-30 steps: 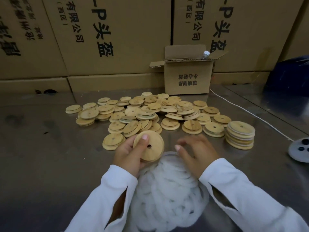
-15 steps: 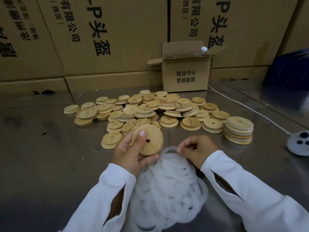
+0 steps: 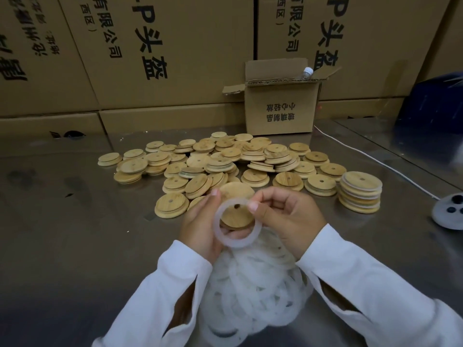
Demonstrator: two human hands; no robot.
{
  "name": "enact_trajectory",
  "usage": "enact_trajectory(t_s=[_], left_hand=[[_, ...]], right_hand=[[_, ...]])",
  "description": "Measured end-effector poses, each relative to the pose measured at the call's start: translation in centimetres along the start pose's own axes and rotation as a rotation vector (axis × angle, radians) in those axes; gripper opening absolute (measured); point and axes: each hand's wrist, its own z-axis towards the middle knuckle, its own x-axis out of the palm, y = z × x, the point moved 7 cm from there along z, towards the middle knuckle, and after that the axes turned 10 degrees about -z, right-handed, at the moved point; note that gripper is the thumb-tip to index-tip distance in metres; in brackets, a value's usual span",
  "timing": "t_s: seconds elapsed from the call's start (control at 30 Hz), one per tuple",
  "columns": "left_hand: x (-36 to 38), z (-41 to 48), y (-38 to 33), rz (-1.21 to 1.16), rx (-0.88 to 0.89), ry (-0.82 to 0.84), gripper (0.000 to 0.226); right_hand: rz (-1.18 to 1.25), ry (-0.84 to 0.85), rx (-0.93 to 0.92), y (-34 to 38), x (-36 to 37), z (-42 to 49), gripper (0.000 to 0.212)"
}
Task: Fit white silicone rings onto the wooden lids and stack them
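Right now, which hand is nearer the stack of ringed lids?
Right. The right hand sits just left of the stack, pinching a silicone ring; the left hand, holding a wooden lid, is farther left.

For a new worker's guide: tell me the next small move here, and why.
Probably press the ring onto the lid and work it round the edge. The left hand holds the wooden lid tilted up, and the right hand pinches the white ring just in front of it. The ring is roughly centred on the lid but not yet fitted. Stacking would come after.
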Motion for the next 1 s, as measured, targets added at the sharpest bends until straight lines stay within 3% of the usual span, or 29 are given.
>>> enact_trajectory(t_s=[0.1,0.27,0.4,0.67,1.0], left_hand=[[0.0,0.0,0.4,0.071,-0.013,0.017,0.051],[0.7,-0.4,0.0,0.316,0.121,0.111,0.028],[1.8,-0.9,-0.3,0.374,0.19,0.224,0.032],[2.0,-1.1,0.0,0.41,0.18,0.267,0.036],[1.7,-0.9,0.2,0.325,0.13,0.254,0.032]], right_hand=[[-0.042,-0.107,-0.017,-0.1,-0.2,-0.2,0.013],[-0.086,-0.191,-0.005,-0.4,-0.6,-0.4,0.009],[-0.118,-0.236,0.009,-0.5,-1.1,-0.4,0.01],[-0.136,-0.296,0.033,-0.9,-1.5,-0.3,0.012],[-0.23,-0.257,0.017,-1.0,-1.4,-0.2,0.011]])
